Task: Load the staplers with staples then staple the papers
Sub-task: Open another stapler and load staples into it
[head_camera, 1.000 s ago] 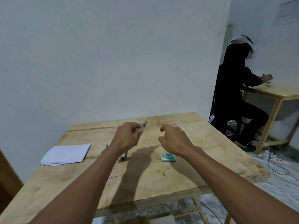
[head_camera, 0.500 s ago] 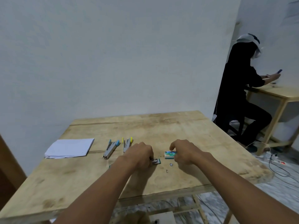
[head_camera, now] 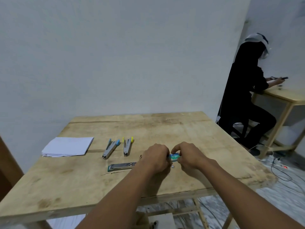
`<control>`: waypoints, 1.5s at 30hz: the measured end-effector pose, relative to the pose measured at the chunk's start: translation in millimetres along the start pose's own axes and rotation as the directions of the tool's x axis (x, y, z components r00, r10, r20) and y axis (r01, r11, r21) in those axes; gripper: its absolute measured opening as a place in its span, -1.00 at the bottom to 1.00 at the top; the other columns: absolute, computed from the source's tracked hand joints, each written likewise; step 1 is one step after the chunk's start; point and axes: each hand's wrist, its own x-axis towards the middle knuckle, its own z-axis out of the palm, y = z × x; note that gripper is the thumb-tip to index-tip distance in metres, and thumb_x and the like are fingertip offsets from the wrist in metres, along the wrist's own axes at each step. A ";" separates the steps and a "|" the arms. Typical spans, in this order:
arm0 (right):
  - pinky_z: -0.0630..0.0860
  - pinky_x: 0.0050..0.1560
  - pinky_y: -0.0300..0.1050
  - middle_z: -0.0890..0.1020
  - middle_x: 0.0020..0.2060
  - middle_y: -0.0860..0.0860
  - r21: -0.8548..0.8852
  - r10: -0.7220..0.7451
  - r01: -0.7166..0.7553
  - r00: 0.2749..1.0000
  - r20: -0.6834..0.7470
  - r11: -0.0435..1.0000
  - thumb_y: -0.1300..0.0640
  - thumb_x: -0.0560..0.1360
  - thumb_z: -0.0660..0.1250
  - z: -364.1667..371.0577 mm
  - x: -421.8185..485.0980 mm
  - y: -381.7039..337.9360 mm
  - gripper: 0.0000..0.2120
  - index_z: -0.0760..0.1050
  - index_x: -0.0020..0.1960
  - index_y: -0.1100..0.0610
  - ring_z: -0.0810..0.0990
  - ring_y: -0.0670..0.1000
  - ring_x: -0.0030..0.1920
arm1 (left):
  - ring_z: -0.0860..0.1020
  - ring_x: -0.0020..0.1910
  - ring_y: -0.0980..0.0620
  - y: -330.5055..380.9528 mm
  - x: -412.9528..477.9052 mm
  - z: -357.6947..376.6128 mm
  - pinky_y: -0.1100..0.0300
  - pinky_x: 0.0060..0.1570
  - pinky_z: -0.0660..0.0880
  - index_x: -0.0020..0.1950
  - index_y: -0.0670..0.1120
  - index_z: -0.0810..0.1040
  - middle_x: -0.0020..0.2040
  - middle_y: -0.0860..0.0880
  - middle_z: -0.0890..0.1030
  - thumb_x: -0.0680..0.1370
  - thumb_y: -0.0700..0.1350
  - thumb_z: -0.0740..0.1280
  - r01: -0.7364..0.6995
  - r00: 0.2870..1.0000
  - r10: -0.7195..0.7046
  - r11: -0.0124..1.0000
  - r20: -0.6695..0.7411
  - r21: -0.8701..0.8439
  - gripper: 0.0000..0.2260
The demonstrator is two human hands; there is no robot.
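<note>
A wooden desk [head_camera: 165,129] holds, left to right, papers [head_camera: 67,147], a blue stapler [head_camera: 110,148], a yellow stapler [head_camera: 127,146] and, nearer, an open stapler [head_camera: 122,166]. Right of it the left hand [head_camera: 156,157] and right hand [head_camera: 188,156] meet, curled fingers [head_camera: 176,147] pinching a staple box [head_camera: 174,157]. It looks light, thin card, likely crushable; best gripped by its ends. Half a second ago only the right hand touched it.

Staple box [head_camera: 174,156] — white "10" on green-blue face; remaining print too small to read.
</note>
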 end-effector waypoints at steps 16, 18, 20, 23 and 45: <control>0.48 -0.55 -0.21 0.53 -0.38 0.21 0.812 0.397 -0.259 0.917 0.036 0.524 0.46 0.46 0.36 13.3 10.4 11.0 -0.90 0.56 -0.21 0.35 0.38 -0.02 -0.64 | 0.58 0.12 -0.07 -15.8 9.1 -0.7 0.13 0.09 0.48 0.29 -0.07 0.56 0.16 -0.10 0.65 0.42 -0.06 0.51 0.037 0.999 -0.035 0.986 0.018 -0.165 -0.56; 0.46 -0.55 -0.22 0.52 -0.36 0.21 0.839 0.386 -0.248 0.921 0.050 0.484 0.48 0.45 0.36 14.3 10.9 15.5 -0.94 0.55 -0.18 0.40 0.39 0.00 -0.61 | 0.59 0.08 -0.04 -17.3 9.5 -1.7 0.16 0.01 0.49 0.23 -0.07 0.59 0.12 -0.08 0.65 0.42 -0.06 0.51 0.027 0.999 -0.023 0.985 0.024 -0.168 -0.61; 0.46 -0.54 -0.21 0.52 -0.36 0.22 0.842 0.383 -0.245 0.922 0.049 0.481 0.49 0.45 0.35 15.6 11.6 17.0 -0.93 0.55 -0.19 0.40 0.39 0.01 -0.59 | 0.60 0.03 -0.03 -16.4 10.2 -4.2 0.17 -0.06 0.49 0.15 -0.08 0.63 0.06 -0.07 0.67 0.44 -0.02 0.49 0.012 1.000 -0.009 0.984 0.018 -0.178 -0.69; 0.45 -0.51 -0.19 0.52 -0.35 0.23 0.844 0.377 -0.239 0.925 0.047 0.481 0.50 0.44 0.35 17.5 14.2 18.5 -0.90 0.54 -0.22 0.38 0.39 0.04 -0.57 | 0.62 -0.04 -0.06 -12.2 14.5 -7.5 0.11 -0.11 0.52 0.05 -0.07 0.68 -0.02 -0.10 0.69 0.52 -0.03 0.39 0.015 1.000 -0.017 0.989 -0.010 -0.150 -0.82; 0.49 -0.46 -0.17 0.57 -0.39 0.25 0.817 0.396 -0.247 0.918 0.025 0.521 0.47 0.42 0.38 16.0 10.6 16.7 -0.88 0.56 -0.27 0.35 0.44 0.05 -0.58 | 0.61 -0.16 -0.10 -9.2 15.0 -29.1 0.12 -0.18 0.53 -0.01 -0.08 0.59 -0.09 -0.11 0.65 0.45 -0.25 0.38 0.169 0.979 -0.200 0.915 -0.047 -0.367 -0.86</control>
